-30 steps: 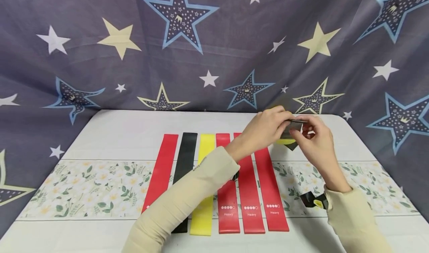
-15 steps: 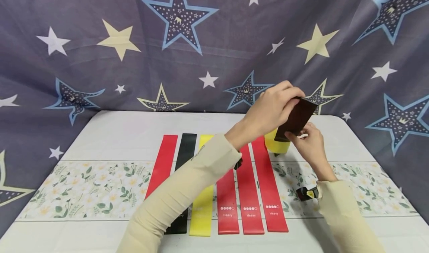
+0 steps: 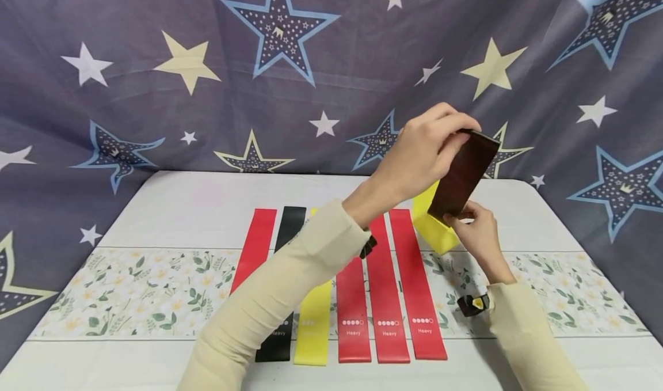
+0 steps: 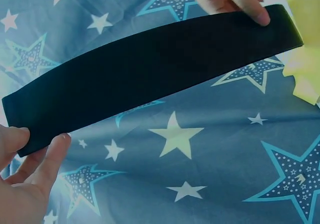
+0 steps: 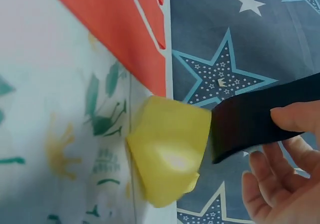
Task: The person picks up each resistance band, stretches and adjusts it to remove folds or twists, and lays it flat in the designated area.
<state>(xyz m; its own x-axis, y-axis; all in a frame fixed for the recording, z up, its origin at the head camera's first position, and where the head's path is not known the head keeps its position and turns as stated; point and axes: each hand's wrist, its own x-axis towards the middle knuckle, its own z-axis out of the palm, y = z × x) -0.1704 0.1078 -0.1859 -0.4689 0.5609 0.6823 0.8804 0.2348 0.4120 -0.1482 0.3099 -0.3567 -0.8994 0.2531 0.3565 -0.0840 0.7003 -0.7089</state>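
Drape (image 3: 140, 16); fingers (image 4: 54, 156) tight on blk band (image 4: 145, 67)

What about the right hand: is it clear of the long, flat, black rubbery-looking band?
No, the head view shows the right hand pinching the lower end of the long, flat, black rubbery-looking band.

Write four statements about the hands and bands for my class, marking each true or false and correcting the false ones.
1. The left hand and right hand both hold the dark band. True.
2. The left hand holds its lower end. False: it holds the upper end.
3. The flat black band lies between a red band and the flat yellow band. True.
4. Every red band lies right of the flat yellow band. False: one lies at the row's left end.
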